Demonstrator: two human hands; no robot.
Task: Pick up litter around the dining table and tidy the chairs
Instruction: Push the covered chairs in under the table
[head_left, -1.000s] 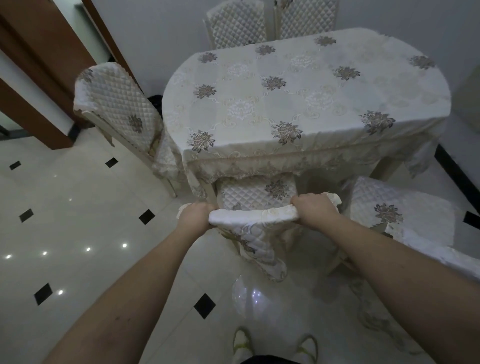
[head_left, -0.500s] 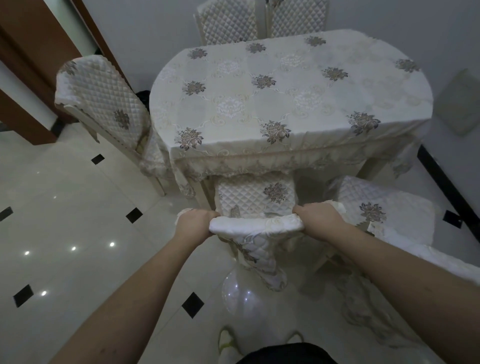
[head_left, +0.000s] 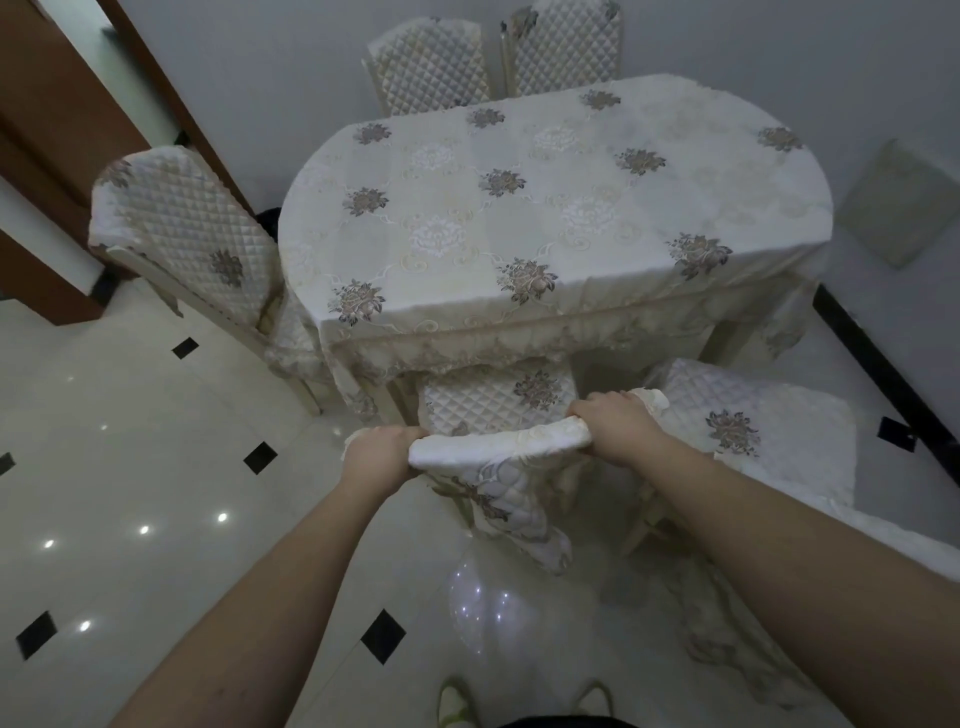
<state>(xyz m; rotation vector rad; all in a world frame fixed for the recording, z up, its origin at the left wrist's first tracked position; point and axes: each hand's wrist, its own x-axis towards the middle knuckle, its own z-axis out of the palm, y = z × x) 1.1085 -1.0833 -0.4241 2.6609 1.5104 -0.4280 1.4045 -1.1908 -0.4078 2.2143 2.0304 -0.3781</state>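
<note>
From the head view, the left hand (head_left: 376, 454) and right hand (head_left: 615, 423) each clench around an end of the top rail of the near chair (head_left: 498, 397). A two-ended grip likely keeps it square for sliding. Its quilted seat already sits partly under the edge of the dining table (head_left: 545, 218). Another chair (head_left: 748, 431) stands just right, still pulled out. No litter or containers show on the floor (head_left: 130, 467).

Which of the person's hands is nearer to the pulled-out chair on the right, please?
Right. The right hand grips the chair back's end beside that chair; the left hand grips the far end.
</note>
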